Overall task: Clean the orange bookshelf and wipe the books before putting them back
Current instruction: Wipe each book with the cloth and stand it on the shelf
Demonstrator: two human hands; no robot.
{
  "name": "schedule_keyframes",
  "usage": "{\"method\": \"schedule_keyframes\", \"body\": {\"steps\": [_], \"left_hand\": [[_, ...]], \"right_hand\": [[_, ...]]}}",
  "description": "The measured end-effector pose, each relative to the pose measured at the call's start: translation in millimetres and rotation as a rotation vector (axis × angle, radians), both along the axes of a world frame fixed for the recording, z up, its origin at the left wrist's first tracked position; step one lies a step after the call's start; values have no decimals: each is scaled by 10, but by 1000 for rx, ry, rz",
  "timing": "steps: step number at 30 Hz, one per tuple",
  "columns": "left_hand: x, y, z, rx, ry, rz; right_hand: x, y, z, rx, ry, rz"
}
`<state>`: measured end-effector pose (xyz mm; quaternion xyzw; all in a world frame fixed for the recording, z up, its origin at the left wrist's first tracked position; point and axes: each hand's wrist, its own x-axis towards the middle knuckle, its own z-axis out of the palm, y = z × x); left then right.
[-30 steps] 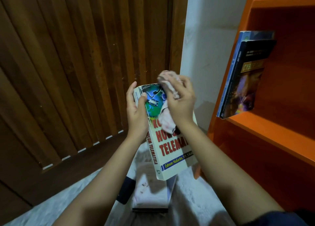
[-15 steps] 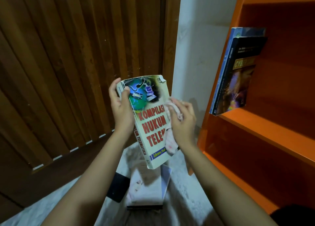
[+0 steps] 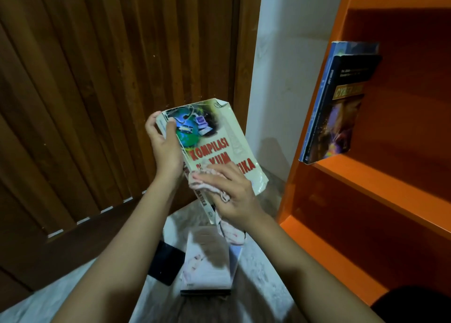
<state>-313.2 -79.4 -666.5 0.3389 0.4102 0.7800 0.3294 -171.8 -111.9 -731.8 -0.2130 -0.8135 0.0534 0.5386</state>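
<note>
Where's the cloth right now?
Middle of the head view: the cloth is bunched under the right hand, against the lower cover of the book the left hand grips.

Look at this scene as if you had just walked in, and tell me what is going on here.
A person is cleaning a book by hand. The left hand grips the top corner of a white book, while the right hand holds a pink cloth against its lower cover. Two dark books stand leaning on the orange bookshelf. A few other books lie on the floor below the hands.
</note>
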Motion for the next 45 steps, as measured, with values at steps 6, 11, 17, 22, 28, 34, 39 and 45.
{"method": "schedule_keyframes", "body": {"steps": [6, 11, 17, 22, 28, 34, 39, 45], "left_hand": [[-154, -89, 41, 8, -84, 3], [-61, -189, 54, 32, -56, -27], [181, -234, 132, 104, 77, -161], [630, -190, 367, 196, 102, -301], [1440, -30, 693, 306, -4, -456], [2193, 134, 773, 336, 5, -546], [2533, 428, 619, 432, 189, -369], [2748, 646, 538, 531, 407, -114]], "right_hand": [[220, 61, -375, -257, 176, -159], [160, 138, -320, -613, 362, -324], [325, 365, 117, -669, 531, -238], [856, 480, 484, -625, 617, -210], [1697, 473, 821, -489, 726, -269], [2399, 604, 891, -465, 819, -432], [2695, 889, 847, -343, 995, -523], [2743, 1219, 692, -239, 1181, -562]]}}
